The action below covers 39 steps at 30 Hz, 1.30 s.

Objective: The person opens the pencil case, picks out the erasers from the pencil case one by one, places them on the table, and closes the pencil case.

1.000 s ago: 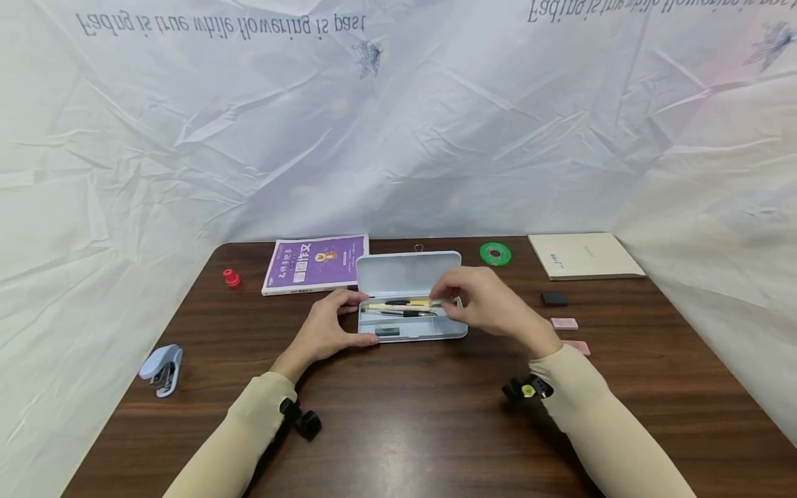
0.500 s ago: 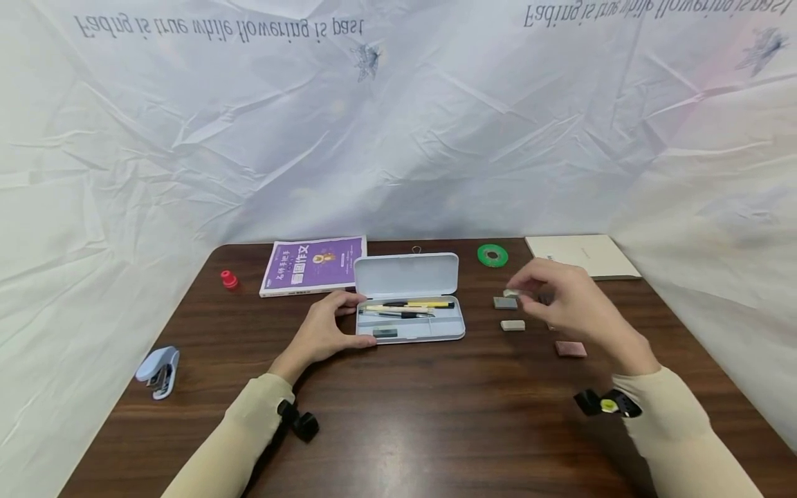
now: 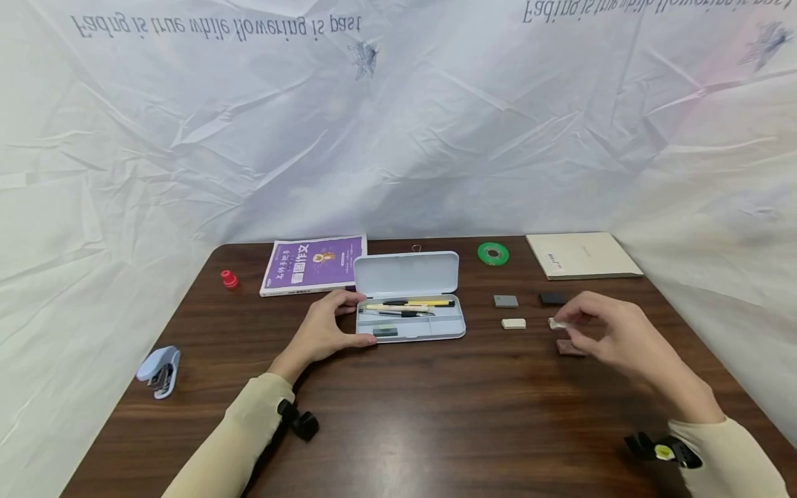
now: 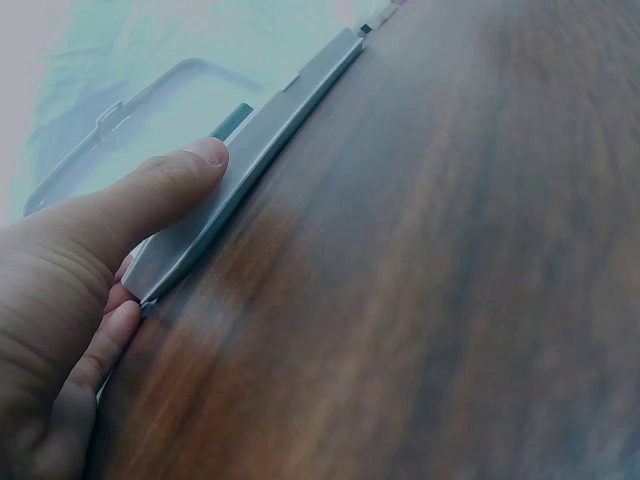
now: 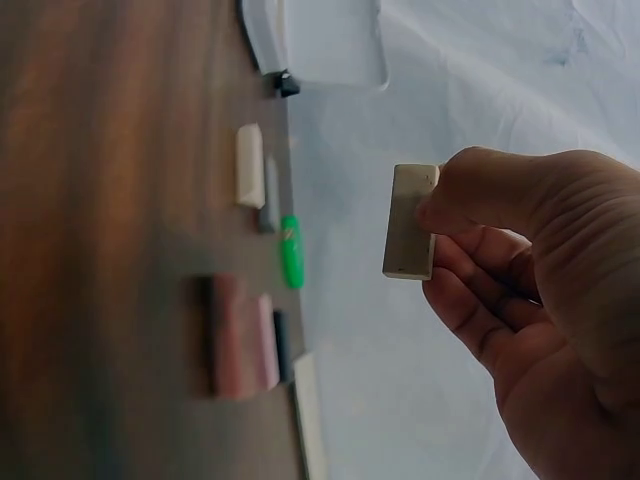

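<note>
Right hand (image 5: 560, 270) pinches pale block (image 5: 403, 240); reddish block (image 3: 569, 348), black block (image 3: 551, 298) nearby.

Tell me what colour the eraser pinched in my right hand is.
The eraser in your right hand is off-white, shown best in the right wrist view.

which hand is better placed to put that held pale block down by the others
Likely the right hand: it pinches the pale block, near the black block and reddish block. The left hand grips the open pencil case, farther away.
</note>
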### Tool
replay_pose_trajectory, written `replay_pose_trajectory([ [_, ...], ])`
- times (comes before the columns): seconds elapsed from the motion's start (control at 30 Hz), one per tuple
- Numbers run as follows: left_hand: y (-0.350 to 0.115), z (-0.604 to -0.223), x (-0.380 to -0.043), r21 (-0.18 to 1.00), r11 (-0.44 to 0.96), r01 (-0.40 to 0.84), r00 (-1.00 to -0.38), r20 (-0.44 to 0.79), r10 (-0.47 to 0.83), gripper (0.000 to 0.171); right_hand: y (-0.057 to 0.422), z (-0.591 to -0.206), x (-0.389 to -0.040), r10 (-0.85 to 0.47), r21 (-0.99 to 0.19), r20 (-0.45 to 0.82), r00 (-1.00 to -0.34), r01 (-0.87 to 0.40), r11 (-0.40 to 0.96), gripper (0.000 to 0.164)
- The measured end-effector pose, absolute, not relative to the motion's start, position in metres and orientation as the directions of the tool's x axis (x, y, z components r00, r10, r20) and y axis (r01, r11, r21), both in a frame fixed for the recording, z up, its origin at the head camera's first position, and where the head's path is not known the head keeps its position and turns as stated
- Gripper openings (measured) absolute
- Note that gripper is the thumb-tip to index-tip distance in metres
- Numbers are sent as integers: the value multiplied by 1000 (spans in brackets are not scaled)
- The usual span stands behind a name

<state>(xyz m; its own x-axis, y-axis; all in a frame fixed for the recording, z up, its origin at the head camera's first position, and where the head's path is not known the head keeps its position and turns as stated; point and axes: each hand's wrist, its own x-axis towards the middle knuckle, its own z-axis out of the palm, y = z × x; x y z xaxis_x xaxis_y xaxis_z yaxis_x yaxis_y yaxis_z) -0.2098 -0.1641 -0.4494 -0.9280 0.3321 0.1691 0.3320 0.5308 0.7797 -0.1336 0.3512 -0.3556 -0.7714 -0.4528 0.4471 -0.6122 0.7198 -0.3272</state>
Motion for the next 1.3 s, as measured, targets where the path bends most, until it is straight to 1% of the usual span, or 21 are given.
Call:
replay_pose_trajectory([
  [0.13, -164, -449, -210, 783, 527, 329, -929, 167, 331, 83, 362, -366, -119, -404, -362, 414, -816, -555, 749, 54],
  [0.27, -164, -448, -210, 785, 528, 325, -930, 163, 329, 83, 369, -376, -109, -387, -392, 391, -835, -531, 751, 56],
  [0.47, -165, -449, -209, 784, 530, 324, -931, 163, 327, 83, 373, -387, -104, -417, -410, 354, -837, -539, 736, 63],
  [0.7, -163, -449, -209, 783, 529, 326, -930, 166, 328, 82, 374, -397, -105, -453, -343, 358, -817, -566, 750, 62],
  [0.83, -163, -449, -210, 781, 533, 325, -930, 164, 328, 83, 375, -399, -105, -448, -319, 350, -823, -554, 769, 62],
  [0.9, -163, -449, -210, 780, 534, 326, -930, 163, 329, 83, 375, -398, -104, -451, -326, 337, -826, -552, 767, 62],
  [1.07, -163, -449, -210, 780, 533, 327, -930, 164, 330, 83, 375, -398, -104, -470, -386, 294, -832, -554, 738, 59],
  [1.3, -164, -449, -210, 779, 535, 327, -929, 161, 333, 83, 374, -396, -101, -456, -384, 298, -839, -542, 747, 53],
])
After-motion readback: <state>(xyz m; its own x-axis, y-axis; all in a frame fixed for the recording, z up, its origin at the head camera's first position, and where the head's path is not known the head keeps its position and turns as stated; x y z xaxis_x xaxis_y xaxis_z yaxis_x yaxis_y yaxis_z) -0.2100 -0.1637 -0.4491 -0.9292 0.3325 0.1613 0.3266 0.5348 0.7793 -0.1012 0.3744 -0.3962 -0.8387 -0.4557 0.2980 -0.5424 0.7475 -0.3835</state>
